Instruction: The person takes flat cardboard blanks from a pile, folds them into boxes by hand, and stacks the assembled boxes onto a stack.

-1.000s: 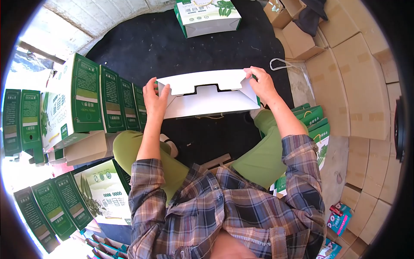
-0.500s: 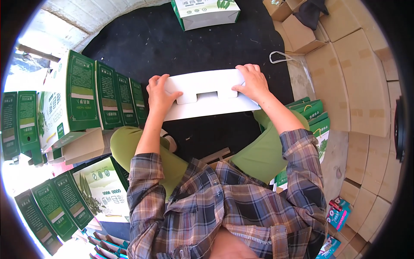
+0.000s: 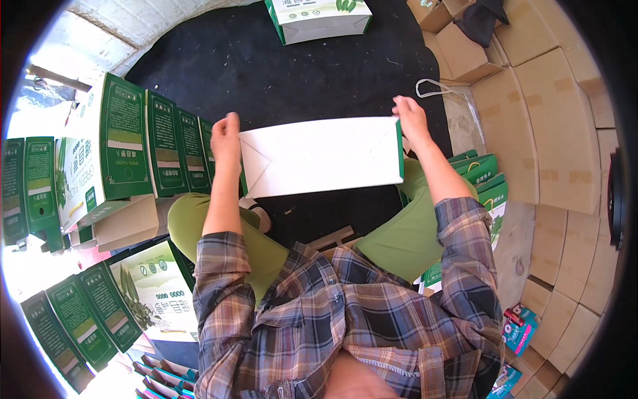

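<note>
Mid-frame, over the black mat (image 3: 279, 73), a white carton (image 3: 322, 157) is held up between both hands, its broad plain face turned to the camera and a green edge showing along its right side. It looks like thin folded card: probably light and fairly stiff across the panels, but easy to crease or dent at the folds, so the short ends are the sensible places to grip. The left hand (image 3: 226, 143) sits at the carton's left end, fingers curled round that edge and closed on it, mostly hidden behind the card. The right hand (image 3: 411, 118) has the upper right corner, fingertips pinched on the edge there. Green boxes (image 3: 143, 143) stand in a row at the left of the frame, and brown cartons (image 3: 531, 126) are stacked at the right.
</note>
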Demonstrator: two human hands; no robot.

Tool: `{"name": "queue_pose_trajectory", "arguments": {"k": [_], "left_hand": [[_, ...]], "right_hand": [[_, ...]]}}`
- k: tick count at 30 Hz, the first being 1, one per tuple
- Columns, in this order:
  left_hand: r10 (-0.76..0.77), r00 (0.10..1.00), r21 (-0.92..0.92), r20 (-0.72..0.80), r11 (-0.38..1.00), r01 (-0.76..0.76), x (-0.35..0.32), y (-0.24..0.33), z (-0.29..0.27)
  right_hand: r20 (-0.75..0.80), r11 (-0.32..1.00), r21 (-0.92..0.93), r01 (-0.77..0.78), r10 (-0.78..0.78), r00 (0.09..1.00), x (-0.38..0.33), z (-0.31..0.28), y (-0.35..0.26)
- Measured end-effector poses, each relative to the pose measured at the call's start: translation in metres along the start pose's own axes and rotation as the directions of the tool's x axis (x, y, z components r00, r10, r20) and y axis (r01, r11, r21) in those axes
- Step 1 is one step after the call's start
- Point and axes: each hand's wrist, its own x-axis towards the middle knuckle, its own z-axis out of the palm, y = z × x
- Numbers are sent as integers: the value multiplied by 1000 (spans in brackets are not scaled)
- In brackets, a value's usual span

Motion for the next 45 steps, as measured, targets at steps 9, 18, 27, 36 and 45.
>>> {"name": "queue_pose_trajectory", "arguments": {"k": [9, 18, 27, 36, 45], "left_hand": [[-451, 650, -239, 612, 677, 696, 23, -69, -36], [-252, 816, -294, 520, 844, 448, -21, 17, -31], [-427, 783, -166, 452, 822, 544, -13, -30, -21], [-400, 858, -62, 322, 895, 441, -4, -40, -21], [-191, 870, 12, 455, 978, 208, -20, -9, -19]], "right_hand": [[498, 804, -32, -593, 528, 689, -15, -13, 36], [273, 882, 242, -405, 339, 900, -21, -42, -11], [386, 916, 105, -388, 323, 864, -28, -22, 14], [317, 902, -297, -314, 403, 858, -31, -11, 18], [311, 989, 5, -146, 138, 940, -17, -7, 7]]}}
